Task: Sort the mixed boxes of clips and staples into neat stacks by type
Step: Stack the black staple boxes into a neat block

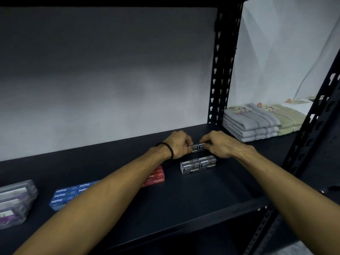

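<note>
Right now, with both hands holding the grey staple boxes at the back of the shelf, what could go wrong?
1. The left hand and right hand pinch a pair of grey staple boxes from the ends; the pair may split and drop.
2. The left forearm passes just over the red staple boxes and could knock them askew.
3. The grey stack sits close in front; a low pass may shift it.

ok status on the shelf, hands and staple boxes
Left hand and right hand both grip black staple boxes at shelf rear. Black stack in front; red boxes, blue boxes grouped left. Nothing blocking.
</note>
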